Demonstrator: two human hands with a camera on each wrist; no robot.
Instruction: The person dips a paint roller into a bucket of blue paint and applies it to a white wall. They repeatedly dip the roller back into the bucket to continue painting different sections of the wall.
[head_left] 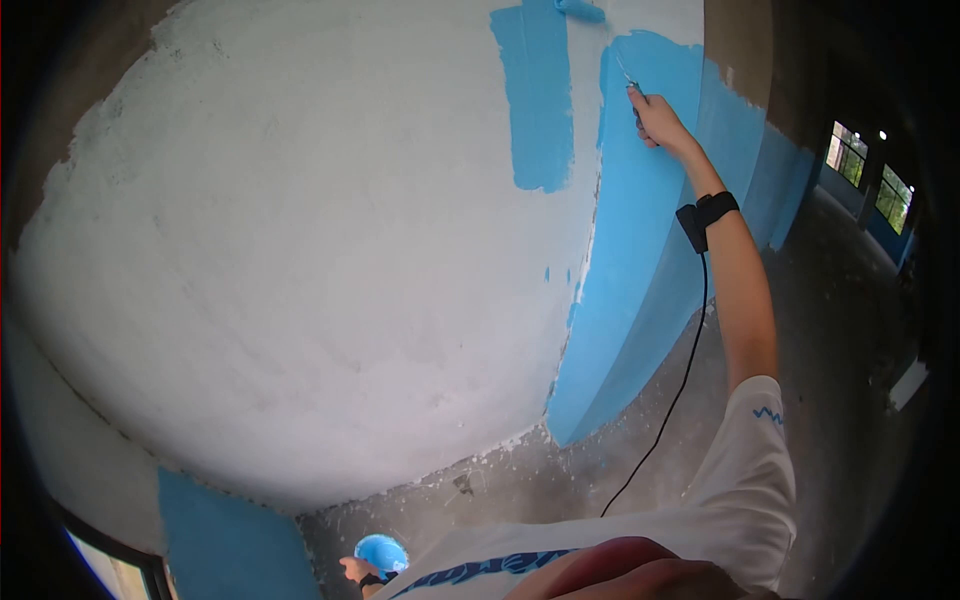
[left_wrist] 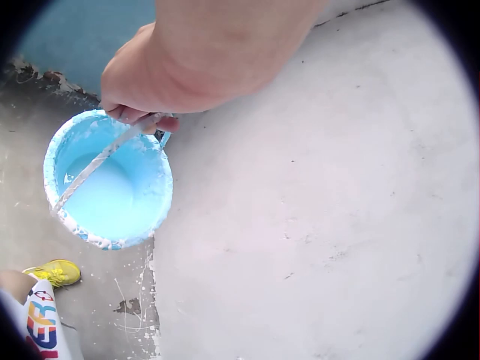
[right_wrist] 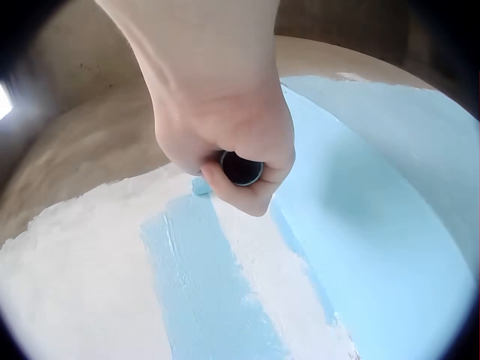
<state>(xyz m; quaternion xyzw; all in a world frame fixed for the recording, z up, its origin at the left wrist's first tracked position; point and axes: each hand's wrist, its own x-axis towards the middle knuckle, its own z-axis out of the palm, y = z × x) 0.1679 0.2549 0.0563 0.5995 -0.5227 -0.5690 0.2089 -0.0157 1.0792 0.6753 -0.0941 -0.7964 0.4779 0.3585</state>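
I see my right hand (head_left: 655,118) up high at the wall (head_left: 300,260), and its grip is closed tight around the dark handle (right_wrist: 241,168) of a paint roller (head_left: 580,10). From the right wrist view I look straight at the round end of that handle, with the fingers and thumb curled all the way around it. The blue roller head sits at the very top of the head view, touching the wall at the top of a blue stripe (head_left: 538,95). That stripe stands on the white part of the wall, with a thin white gap between it and the big blue patch (head_left: 650,230) to the right. A black strap (head_left: 708,214) goes around my right wrist, and a black cord (head_left: 670,400) hangs down from it. My left hand (left_wrist: 142,82) is down low, and its grip is closed around the thin handle (left_wrist: 105,154) of a bucket (left_wrist: 105,180). The bucket hangs from that hand above the floor (left_wrist: 315,225), and it holds light blue paint (left_wrist: 112,196). Its rim is messy with dried paint. In the head view I can only see a small bit of the bucket at the bottom edge. A yellow shoe (left_wrist: 54,273) shows on the grey floor below the bucket, beside a white trouser leg with letters on it.
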